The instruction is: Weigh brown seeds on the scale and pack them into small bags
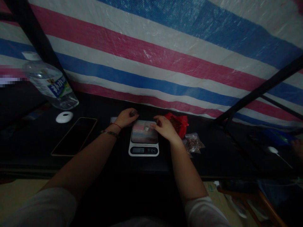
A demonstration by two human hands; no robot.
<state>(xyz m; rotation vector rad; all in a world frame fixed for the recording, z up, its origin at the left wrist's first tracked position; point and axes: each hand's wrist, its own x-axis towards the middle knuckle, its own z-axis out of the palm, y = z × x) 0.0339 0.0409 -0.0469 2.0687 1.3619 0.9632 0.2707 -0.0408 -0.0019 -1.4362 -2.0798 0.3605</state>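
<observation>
A white kitchen scale (143, 138) with a reflective top and a small display lies between my hands. On its top sits a small clear container (146, 127). My right hand (164, 126) hovers at the scale's right edge, thumb and index finger apart, the thumb close to the container; I cannot tell if they touch. My left hand (126, 118) is curled at the scale's upper left, around a small translucent thing (133, 113) too dim to name. Behind my right hand lies an open red bag (183, 124) of brown bits. Small clear zip bags (194, 143) with brown pieces lie beside it.
A phone (74, 136), a white rounded case (64, 117) and a large clear bottle (50, 83) stand or lie at left. A striped plastic sheet (151, 63) hangs behind the black table. At far right are a white spoon-like item (273, 150) and part of another person's hand (297, 146).
</observation>
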